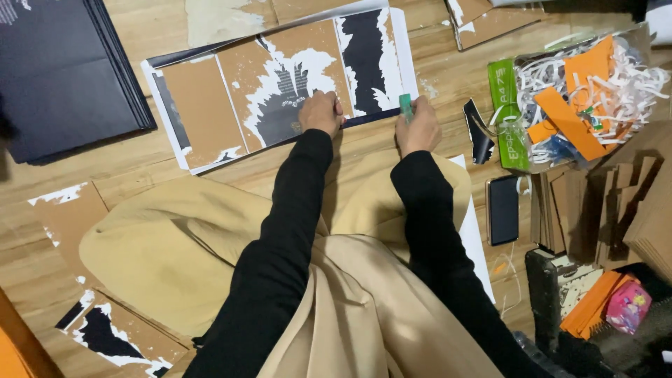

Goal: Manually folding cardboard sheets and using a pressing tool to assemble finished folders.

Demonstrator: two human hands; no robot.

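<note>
Here, left hand (320, 112) presses torn brown card panel (280, 84) flat; right hand (418, 124) grips green plastic tool (406, 106).

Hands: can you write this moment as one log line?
left hand: presses torn cardboard sheet | right hand: holds green tool at sheet edge

A makeshift craft workspace is suggested. A pale wooden plank floor (161, 28) is strewn with torn brown cardboard sheets (203, 105). A clear bag of shredded white and orange paper (595, 91) is seen.
</note>
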